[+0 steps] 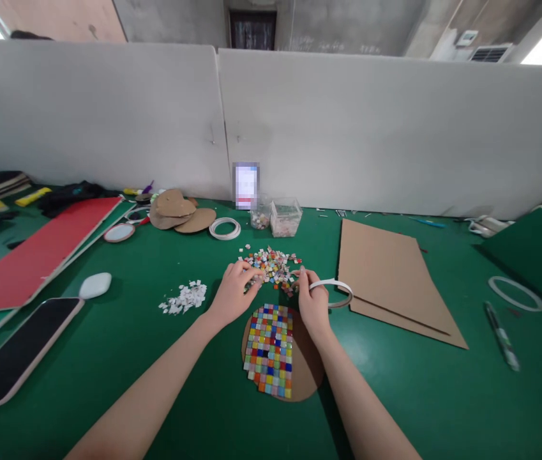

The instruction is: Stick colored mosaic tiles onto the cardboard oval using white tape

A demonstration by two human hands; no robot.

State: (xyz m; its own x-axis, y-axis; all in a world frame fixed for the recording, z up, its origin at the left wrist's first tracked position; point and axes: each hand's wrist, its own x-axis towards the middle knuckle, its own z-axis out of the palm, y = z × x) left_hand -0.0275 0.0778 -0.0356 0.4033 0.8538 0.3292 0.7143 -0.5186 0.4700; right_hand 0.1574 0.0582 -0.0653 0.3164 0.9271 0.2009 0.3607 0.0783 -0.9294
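My left hand (238,291) is at the left edge of a loose pile of small colored mosaic tiles (273,265). Its thumb and fingers are closed together, and whatever is between them is too small to make out. On the pile's right side is my right hand (315,303), fingers curled, with a roll of white tape (350,292) held in it and sticking out to the right. Between my forearms lies a round cardboard disc (308,364). Rows of square mosaic tiles (271,348) cover its left and middle part, while bare cardboard shows on the right.
White paper scraps (185,299) lie left of my left hand. Behind the pile are a clear tile box (286,218), a tape roll (225,229) and cardboard discs (172,209). Cardboard sheets (385,275) and a pen (501,335) are rightward; a phone-like dark slab (22,351) is leftward.
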